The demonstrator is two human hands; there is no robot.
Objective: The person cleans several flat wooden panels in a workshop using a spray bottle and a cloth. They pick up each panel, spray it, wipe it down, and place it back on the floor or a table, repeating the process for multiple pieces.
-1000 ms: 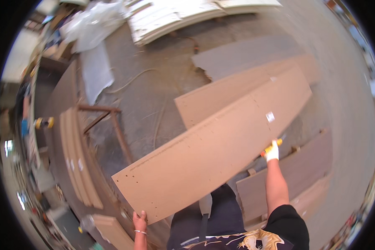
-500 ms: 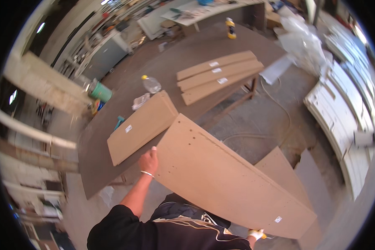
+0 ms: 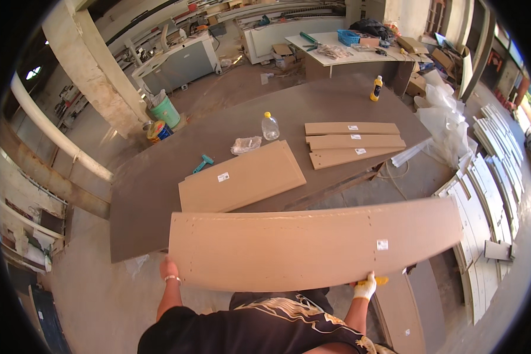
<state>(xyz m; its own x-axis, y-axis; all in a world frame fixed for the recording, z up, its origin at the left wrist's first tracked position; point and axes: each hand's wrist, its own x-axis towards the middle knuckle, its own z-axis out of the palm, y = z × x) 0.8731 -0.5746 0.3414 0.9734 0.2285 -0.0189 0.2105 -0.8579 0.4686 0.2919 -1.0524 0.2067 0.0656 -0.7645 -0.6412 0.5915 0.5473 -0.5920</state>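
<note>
Counter: brown top carrying a wide board near its front edge, three narrow strips toward the right edge, a bottle behind.
Long panel: held flat in the air, just off the counter's front edge.
Risk: its far-reaching right end could sag or clip the counter's right front corner.
Left hand: curled on the panel's near left corner.
Right hand: gloved, pinching the near edge.

Both hands' fingers behind the long board
</note>
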